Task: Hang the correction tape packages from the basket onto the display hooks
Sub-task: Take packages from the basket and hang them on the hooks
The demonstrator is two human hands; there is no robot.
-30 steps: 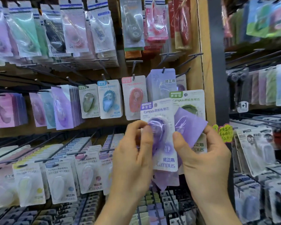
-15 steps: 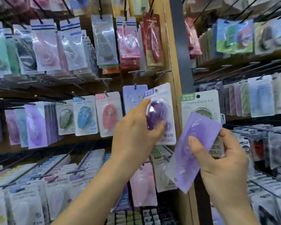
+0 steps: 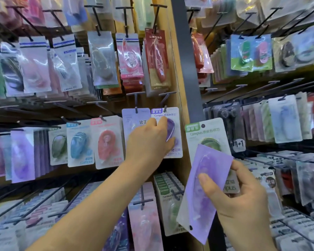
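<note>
Facing shop rack (image 3: pixel 178 84) crowded with hanging packs. Nearest, grips in right hand (image 3: pixel 243 201) a lilac pack (image 3: pixel 205 189), tilted, hang hole lowermost, thumb pressed on its face, fingers curled behind. Holds a green pack (image 3: pixel 207 131) upright behind it in the same grip. Farther off, sets left hand (image 3: pixel 149 142) on a white pack (image 3: pixel 176 122) with purple tape, fingers together and curled over its blister. Hole apparently on the tip of a hook (image 3: pixel 163 99), though too blurred to be sure.
</note>
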